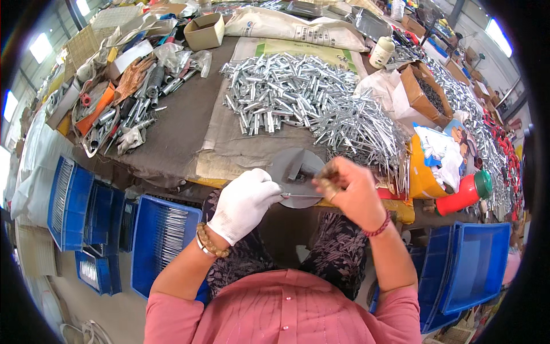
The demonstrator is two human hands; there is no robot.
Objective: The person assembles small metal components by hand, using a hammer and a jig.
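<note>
My left hand, in a white glove, pinches one end of a thin silvery metal rod. The rod lies crosswise over the near part of a round grey plate at the bench's front edge. On that plate stands a small dark metal block. My right hand is bare, its fingers curled together beside the rod's far end. They are slightly blurred, and what they hold is hidden. Just beyond the plate is a heap of slim metal rods; farther off lies a pile of short shiny metal tubes.
Tools and an orange glove clutter the bench's left side. A cardboard box of dark small parts, a white bottle and a red container with a green lid stand right. Blue bins flank my legs.
</note>
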